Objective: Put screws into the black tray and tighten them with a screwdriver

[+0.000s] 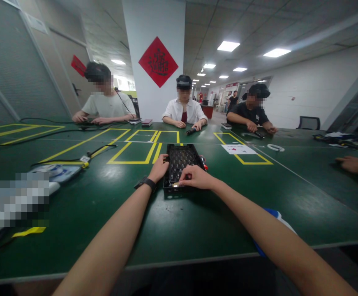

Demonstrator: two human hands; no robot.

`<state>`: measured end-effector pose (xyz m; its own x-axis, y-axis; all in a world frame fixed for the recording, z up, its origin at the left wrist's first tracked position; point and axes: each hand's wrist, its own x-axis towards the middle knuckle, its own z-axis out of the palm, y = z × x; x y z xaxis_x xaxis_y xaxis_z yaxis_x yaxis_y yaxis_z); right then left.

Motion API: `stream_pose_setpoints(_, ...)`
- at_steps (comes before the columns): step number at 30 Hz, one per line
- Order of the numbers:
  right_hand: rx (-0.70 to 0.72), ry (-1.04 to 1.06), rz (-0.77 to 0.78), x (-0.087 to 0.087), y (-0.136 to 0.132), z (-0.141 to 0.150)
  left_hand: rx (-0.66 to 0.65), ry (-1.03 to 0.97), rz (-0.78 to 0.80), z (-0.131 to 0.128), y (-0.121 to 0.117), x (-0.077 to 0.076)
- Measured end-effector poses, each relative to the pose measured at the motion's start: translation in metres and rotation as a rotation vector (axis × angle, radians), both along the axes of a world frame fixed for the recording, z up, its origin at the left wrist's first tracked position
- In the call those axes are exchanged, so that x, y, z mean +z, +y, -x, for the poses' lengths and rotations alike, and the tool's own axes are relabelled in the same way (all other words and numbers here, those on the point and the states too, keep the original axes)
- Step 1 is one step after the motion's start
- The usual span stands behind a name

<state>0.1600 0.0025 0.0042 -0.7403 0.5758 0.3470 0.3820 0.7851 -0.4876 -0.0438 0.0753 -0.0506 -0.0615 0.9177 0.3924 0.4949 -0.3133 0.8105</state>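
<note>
Black box (180, 194) sits dead centre on the green table (111, 234). Left hand (160, 167) is on its 9 o'clock wall, can't tell how firmly it grips. Right hand (197, 177) reaches in at 5, fingertips closed in a pinch near a small pale piece (175, 185); can't tell if anything's between them. That hand blocks the view of the near-right corner.

Around the box: red thing (206, 167) right beside it at 3, paper sheet (239, 149) and white ring (275, 147) at 2, cable (103, 149) at 10. Blue-and-white thing (273, 213) at 4, partly hidden by the right forearm. Someone else's hand (353, 165) at 3, well apart.
</note>
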Motion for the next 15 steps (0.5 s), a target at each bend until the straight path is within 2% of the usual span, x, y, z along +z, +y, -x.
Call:
stream_pose_setpoints(9,-0.028,-0.03,0.093,-0.0003,0.0006,-0.0011,0.002,0.019,0.0,-0.0006,-0.0029,0.0016)
stream_pose_setpoints(15,0.062,-0.051,0.205,0.0057,-0.0002,-0.0009,0.005,0.029,-0.002,-0.0002,-0.0016,0.0002)
